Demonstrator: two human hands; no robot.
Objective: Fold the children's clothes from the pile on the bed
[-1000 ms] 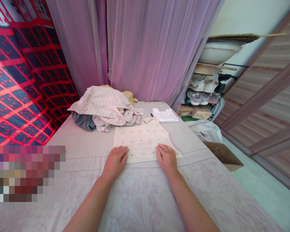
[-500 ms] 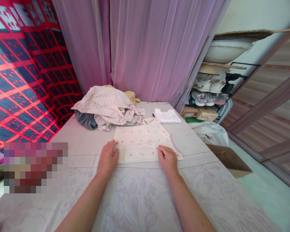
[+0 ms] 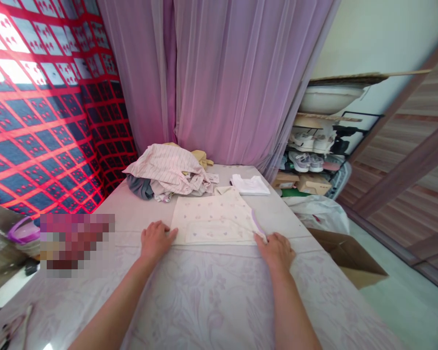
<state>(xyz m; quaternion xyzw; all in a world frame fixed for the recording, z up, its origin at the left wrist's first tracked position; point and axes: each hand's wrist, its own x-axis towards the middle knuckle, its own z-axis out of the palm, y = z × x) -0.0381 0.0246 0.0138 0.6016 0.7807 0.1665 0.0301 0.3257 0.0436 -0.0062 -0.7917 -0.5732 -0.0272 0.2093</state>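
A cream garment with small printed motifs and purple edging on its right side lies flat on the bed cover. Along its near edge runs a folded-over strip. My right hand pinches the near right corner between thumb and fingers. By the near left corner rests my left hand, its thumb apart from the slightly bent fingers and at the garment's edge. Just beyond the garment lie a heap of clothes topped by a pink striped one and a folded white garment.
Purple curtains hang behind the bed. A rack with shoes stands at the right, with an open cardboard box beside the bed. A red and dark patterned cloth hangs at the left, near a blurred-out patch.
My right hand has moved right from the folded strip to the garment's near right corner and pinches it. My left hand has shifted slightly left, with its fingers more bent. The view has tilted up.
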